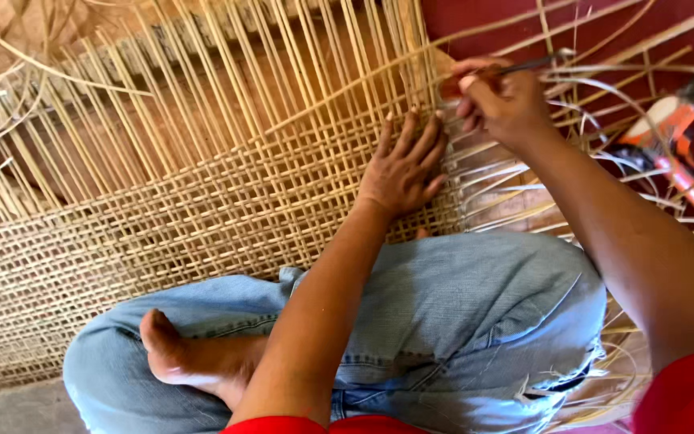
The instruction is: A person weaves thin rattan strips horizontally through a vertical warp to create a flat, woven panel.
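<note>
Cane mat [202, 201] lies on the floor in front of a seated person in jeans [459, 321], its near part woven into an open lattice, its far part loose upright strands. Left hand [403, 165] rests flat on the mat's right edge, fingers [411, 137] spread and holding nothing, pressing the weave down. Right hand [504, 100], just right of the mat's edge, has its fingers pinched shut on a thin dark tool [536, 63] and, it seems, on a diagonal strand [347, 100] that runs back across the mat. Orange tool [680, 153] lies well right of the mat among loose strands. By the look of it, the step in hand is threading that diagonal strand through the lattice at the edge. The next move calls for steady pressure from the flat hand while the strand is guided under and over without kinking.
</note>
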